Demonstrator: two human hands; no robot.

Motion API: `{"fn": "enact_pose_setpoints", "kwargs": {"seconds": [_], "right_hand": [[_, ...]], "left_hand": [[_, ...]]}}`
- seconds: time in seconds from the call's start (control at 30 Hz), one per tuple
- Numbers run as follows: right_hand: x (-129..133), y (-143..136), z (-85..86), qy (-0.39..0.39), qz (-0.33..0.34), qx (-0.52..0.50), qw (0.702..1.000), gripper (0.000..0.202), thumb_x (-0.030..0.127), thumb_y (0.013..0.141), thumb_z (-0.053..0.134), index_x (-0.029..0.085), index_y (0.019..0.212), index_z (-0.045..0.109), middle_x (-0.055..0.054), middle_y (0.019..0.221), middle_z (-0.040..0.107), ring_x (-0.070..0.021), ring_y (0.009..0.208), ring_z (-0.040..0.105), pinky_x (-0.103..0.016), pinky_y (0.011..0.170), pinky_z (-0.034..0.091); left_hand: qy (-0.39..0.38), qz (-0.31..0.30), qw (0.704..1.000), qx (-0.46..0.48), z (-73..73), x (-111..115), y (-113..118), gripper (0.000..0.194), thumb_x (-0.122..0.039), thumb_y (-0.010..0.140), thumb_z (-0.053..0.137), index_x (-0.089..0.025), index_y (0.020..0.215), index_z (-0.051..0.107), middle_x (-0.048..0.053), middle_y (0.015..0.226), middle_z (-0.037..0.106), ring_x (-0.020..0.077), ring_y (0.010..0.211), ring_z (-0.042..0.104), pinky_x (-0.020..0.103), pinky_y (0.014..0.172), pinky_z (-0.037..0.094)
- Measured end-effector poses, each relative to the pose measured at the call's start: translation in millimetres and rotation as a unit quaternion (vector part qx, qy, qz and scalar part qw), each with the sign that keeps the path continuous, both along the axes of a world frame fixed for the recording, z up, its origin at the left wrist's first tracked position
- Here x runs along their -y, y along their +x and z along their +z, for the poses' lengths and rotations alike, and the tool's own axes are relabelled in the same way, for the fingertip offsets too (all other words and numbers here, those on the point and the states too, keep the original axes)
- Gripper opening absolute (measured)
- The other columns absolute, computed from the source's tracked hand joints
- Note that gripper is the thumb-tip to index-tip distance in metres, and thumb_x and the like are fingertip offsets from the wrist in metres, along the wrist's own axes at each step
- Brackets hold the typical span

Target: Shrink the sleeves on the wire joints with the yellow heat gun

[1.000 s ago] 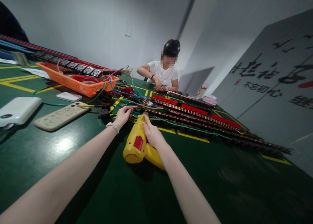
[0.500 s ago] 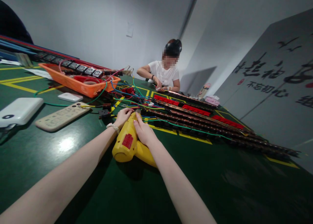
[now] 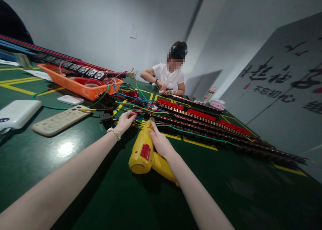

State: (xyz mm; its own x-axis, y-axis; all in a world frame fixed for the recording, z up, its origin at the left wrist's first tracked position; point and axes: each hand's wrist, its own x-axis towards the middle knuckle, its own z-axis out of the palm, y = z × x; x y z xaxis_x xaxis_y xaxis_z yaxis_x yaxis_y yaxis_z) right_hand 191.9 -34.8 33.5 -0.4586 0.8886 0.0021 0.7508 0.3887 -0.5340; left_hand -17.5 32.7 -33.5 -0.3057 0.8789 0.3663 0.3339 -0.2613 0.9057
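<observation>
A yellow heat gun (image 3: 141, 150) with a red label lies on the green table, its nozzle pointing away from me. My right hand (image 3: 161, 141) is wrapped over its barrel from the right side. Just left of the nozzle, my left hand (image 3: 126, 120) pinches at the near edge of a tangle of coloured wires (image 3: 141, 101); what is between its fingertips is too small to make out. Long dark strips (image 3: 201, 131) with copper edges run from the wires toward the right, with red strips (image 3: 201, 115) among them.
An orange basket (image 3: 94, 95) holding red wire stands at the back left. A beige remote-like device (image 3: 60, 120), a white power bank (image 3: 18, 116) and a small black connector (image 3: 105, 117) lie left of my hands. Across the table a person (image 3: 169, 74) handles another strip.
The heat gun has moved right and slightly toward me with my right hand on it. My left hand is now separated from its nozzle and stays by the wires.
</observation>
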Motion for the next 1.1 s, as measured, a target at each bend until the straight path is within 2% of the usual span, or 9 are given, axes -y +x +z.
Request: {"fn": "enact_pose_setpoints", "kwargs": {"seconds": [0.1,0.23,0.4,0.7,0.9,1.0,1.1], "right_hand": [[6,16,6.4,-0.004,-0.028,0.006,1.000,0.055,0.056,0.089,0.016,0.036,0.140,0.012,-0.008,0.123,0.053,-0.0292,0.110,0.051,-0.042,0.086,0.039],[12,22,10.4,0.003,-0.069,0.005,0.998,0.052,0.052,0.090,0.019,0.037,0.140,0.013,-0.007,0.125,0.051,-0.0279,0.111,0.050,-0.042,0.087,0.038],[12,21,7.1,0.013,-0.063,-0.003,0.998,0.053,0.050,0.090,0.019,0.033,0.141,0.013,-0.006,0.127,0.049,-0.0261,0.115,0.047,-0.041,0.091,0.036],[7,21,2.4,0.017,-0.063,-0.001,0.998,0.055,0.051,0.090,0.018,0.032,0.141,0.012,-0.007,0.122,0.053,-0.0245,0.106,0.054,-0.039,0.089,0.037],[11,-3,7.1,0.001,-0.072,0.045,0.996,0.056,0.052,0.090,0.016,0.031,0.141,0.012,-0.010,0.113,0.058,-0.0262,0.102,0.056,-0.039,0.084,0.040],[9,-21,7.7,0.009,-0.041,0.051,0.998,0.055,0.052,0.090,0.014,0.032,0.141,0.011,-0.010,0.110,0.059,-0.0261,0.099,0.058,-0.040,0.082,0.041],[5,-38,5.3,0.019,-0.011,0.043,0.999,0.053,0.051,0.091,0.015,0.033,0.141,0.011,-0.009,0.109,0.059,-0.0242,0.098,0.059,-0.039,0.081,0.042]], "left_hand": [[0.006,-0.002,1.000,0.001,0.4,0,0,0.028,-0.037,0.074,0.052,-0.014,0.086,0.063,0.003,0.070,0.064,0.0112,0.055,0.055,0.020,0.049,0.041],[0.010,0.004,1.000,-0.007,-1.4,-2,-1,0.028,-0.037,0.074,0.053,-0.014,0.085,0.063,0.004,0.071,0.063,0.0118,0.056,0.055,0.020,0.048,0.040],[0.016,0.007,1.000,-0.001,-1.0,-2,0,0.028,-0.037,0.074,0.052,-0.013,0.085,0.063,0.004,0.072,0.063,0.0114,0.055,0.055,0.021,0.049,0.041],[0.024,0.038,0.999,-0.021,1.6,-1,3,0.027,-0.035,0.076,0.050,-0.014,0.085,0.064,0.004,0.070,0.063,0.0142,0.066,0.058,0.021,0.056,0.044],[0.033,0.043,0.998,-0.029,0.3,-1,2,0.029,-0.037,0.076,0.051,-0.013,0.085,0.064,0.004,0.073,0.065,0.0140,0.065,0.058,0.022,0.057,0.045],[0.034,0.037,0.998,-0.032,1.2,1,2,0.029,-0.036,0.076,0.049,-0.013,0.085,0.064,0.005,0.074,0.065,0.0128,0.060,0.057,0.023,0.056,0.045],[0.032,0.030,0.998,-0.044,2.6,2,1,0.028,-0.034,0.077,0.049,-0.013,0.085,0.065,0.006,0.078,0.066,0.0142,0.065,0.058,0.025,0.062,0.046]]}}
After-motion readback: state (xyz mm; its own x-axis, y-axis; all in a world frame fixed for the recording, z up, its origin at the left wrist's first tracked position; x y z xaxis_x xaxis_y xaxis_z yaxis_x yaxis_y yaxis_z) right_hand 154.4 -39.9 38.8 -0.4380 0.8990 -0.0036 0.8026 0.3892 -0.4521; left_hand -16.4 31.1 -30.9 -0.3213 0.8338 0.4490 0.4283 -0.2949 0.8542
